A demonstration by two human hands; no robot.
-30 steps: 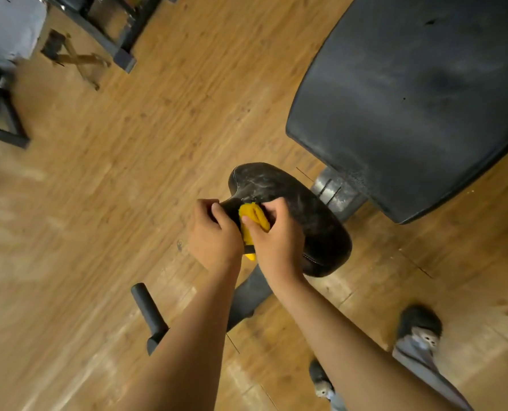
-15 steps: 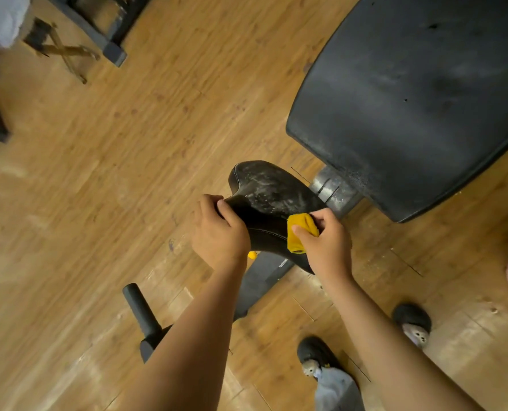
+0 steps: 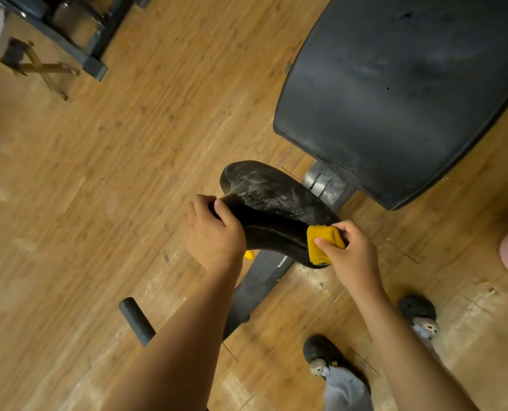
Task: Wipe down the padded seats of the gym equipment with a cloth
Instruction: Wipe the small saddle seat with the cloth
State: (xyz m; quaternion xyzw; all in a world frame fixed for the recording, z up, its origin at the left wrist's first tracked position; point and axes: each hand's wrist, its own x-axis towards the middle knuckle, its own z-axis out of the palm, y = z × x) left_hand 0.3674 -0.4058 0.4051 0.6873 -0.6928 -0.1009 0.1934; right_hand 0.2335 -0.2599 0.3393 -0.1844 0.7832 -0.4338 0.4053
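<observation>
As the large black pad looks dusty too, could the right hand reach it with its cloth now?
Probably yes: the right hand, pinching the yellow cloth on the small seat, has open space toward the large pad.

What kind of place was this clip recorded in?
Most likely a gym: a large black bench pad, a smaller padded seat on a metal post, and another machine's dark frame on the wooden floor.

Wood-plank floor (image 3: 98,188). Two black shoes (image 3: 324,350) stand at lower right; a dark metal machine frame (image 3: 77,51) crosses the upper-left corner.
</observation>
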